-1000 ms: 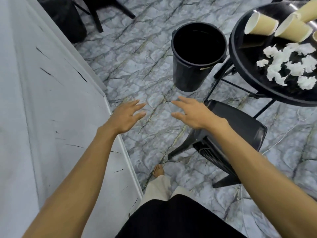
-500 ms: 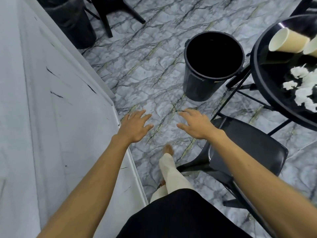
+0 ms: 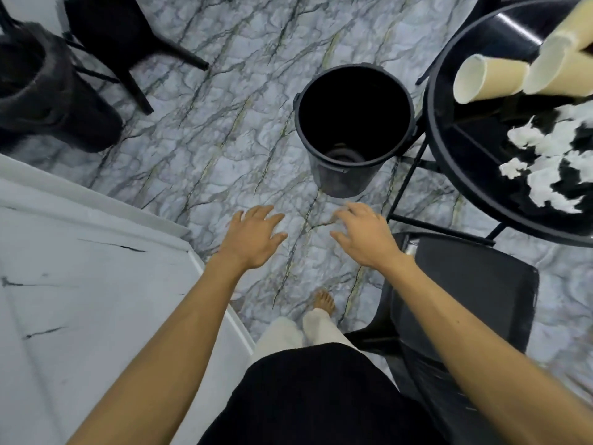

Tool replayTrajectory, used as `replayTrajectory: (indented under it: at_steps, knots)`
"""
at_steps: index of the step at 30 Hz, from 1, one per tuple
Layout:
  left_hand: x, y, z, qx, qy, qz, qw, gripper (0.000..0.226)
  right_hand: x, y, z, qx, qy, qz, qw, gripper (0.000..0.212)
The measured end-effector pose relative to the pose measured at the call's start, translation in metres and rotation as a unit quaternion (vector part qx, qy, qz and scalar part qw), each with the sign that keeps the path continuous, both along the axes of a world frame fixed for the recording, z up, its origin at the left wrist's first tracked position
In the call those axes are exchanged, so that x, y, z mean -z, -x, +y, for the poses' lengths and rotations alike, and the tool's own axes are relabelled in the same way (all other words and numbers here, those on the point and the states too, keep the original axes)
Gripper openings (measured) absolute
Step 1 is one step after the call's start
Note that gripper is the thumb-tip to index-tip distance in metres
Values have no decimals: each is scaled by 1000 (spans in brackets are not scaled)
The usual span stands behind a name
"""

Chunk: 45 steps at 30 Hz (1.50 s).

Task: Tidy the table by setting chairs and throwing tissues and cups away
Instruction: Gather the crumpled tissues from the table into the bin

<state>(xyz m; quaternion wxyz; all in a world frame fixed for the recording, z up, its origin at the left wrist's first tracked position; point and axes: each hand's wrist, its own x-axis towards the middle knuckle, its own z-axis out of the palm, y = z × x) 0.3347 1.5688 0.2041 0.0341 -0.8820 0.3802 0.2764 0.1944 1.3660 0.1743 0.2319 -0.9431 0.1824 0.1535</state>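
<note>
Chair (image 3: pixel 118 30) number one sits off at 10 o'clock, well apart from the table (image 3: pixel 481 149), so I'd guess you're on the chair-setting step with nothing picked up. Your left hand (image 3: pixel 253 236) hovers over bare floor (image 3: pixel 224 139), fingers spread, holding nothing. Bin (image 3: pixel 343 181) stands at 12 o'clock, near the table legs. Your right hand (image 3: pixel 365 236) is spread too, empty, touching nothing, just beside the second chair (image 3: pixel 481 290) at 4 o'clock. I'd take that one by the seat edge with both hands and slide it rather than lift, so you don't knock the table at 2 o'clock, where cups (image 3: pixel 491 79) lie tipped on their sides and torn tissues (image 3: pixel 545 184) are scattered.
</note>
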Motion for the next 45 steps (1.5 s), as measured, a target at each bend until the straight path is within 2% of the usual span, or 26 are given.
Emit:
replayTrajectory:
  at_steps: [7, 12, 16, 20, 24, 29, 34, 38, 45]
  knots:
    - [-1, -46, -107, 118, 24, 14, 993, 52, -11, -9, -63, 127, -26, -10, 992, 50]
    - [0, -65, -192, 224, 58, 21, 973, 53, -20, 0, -102, 234, -23, -26, 972, 51]
    - [-4, -64, -259, 313, 99, 19, 944, 51, -25, 10, -127, 328, -15, -36, 944, 48]
    - [-10, -52, -318, 411, 139, 19, 901, 47, -32, 25, -141, 418, -7, -64, 906, 42]
    - [-15, -28, -361, 463, 176, 56, 867, 46, -40, 42, -153, 480, 12, -90, 873, 39]
    - [-17, 5, -409, 489, 207, 83, 844, 49, -48, 65, -174, 534, 54, -133, 833, 33]
    - [-12, 34, -445, 476, 224, 85, 846, 62, -44, 91, -207, 560, 66, -155, 811, 33]
    - [-2, 51, -466, 477, 209, 63, 851, 78, -36, 109, -232, 563, 67, -151, 810, 38]
    - [16, 67, -495, 480, 165, 80, 858, 99, -20, 121, -257, 563, 53, -129, 814, 55]
